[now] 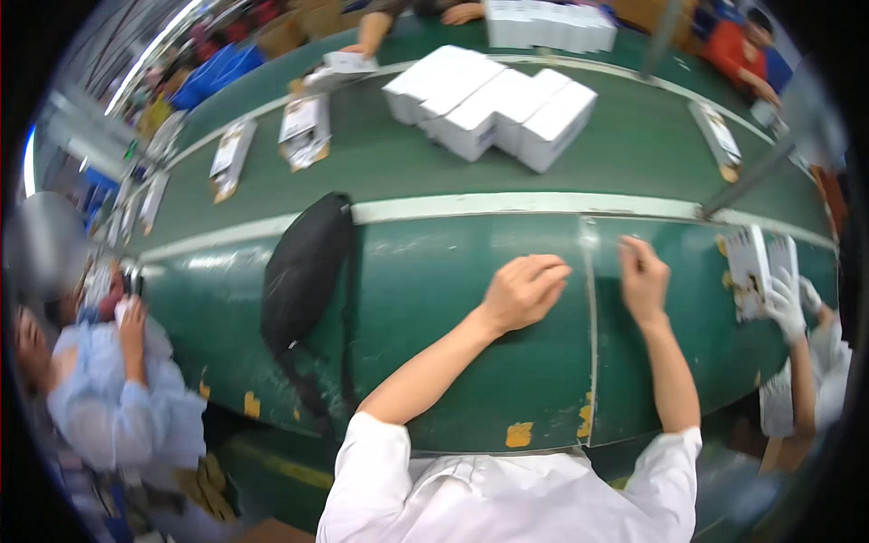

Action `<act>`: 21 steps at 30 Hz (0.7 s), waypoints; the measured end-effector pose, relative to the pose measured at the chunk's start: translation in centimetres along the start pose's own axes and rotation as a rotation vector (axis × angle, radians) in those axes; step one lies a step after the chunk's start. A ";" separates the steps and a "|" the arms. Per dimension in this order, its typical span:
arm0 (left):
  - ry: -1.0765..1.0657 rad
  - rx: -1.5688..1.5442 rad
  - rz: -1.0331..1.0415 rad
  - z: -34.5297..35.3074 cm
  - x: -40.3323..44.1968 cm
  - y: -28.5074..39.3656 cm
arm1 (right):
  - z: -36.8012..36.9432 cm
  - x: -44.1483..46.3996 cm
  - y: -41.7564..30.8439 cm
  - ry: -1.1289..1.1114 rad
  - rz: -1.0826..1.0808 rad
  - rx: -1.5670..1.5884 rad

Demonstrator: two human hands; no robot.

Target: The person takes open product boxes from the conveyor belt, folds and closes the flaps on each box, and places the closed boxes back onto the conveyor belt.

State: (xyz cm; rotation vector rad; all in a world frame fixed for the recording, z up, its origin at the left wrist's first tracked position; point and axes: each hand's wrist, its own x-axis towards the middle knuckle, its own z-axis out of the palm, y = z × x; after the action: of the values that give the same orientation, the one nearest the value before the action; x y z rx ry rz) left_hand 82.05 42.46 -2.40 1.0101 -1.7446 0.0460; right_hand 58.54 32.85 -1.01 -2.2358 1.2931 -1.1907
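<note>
Black bag [306,271], one, on the green table [425,258]. Hands, two, right of the bag: left hand [525,291] loosely closed, right hand [645,281] half-open, contents unclear. White boxes [489,107], one cluster, number unclear, beyond the bag, rightward.

It was a factory packing floor: beyond the fingers [554,273] ran a green conveyor [634,149] carrying white boxes [489,100], co-workers alongside.
</note>
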 end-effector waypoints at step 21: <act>0.053 -0.028 -0.217 -2.4 -0.3 -0.6 | 5.3 1.3 -4.8 -0.223 0.282 0.596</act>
State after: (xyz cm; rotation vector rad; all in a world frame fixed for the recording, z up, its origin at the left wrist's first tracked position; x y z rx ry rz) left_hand 84.33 43.37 -1.83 1.1619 -1.5752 -0.0883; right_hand 65.79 33.66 -0.72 -1.6418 0.9620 -1.0160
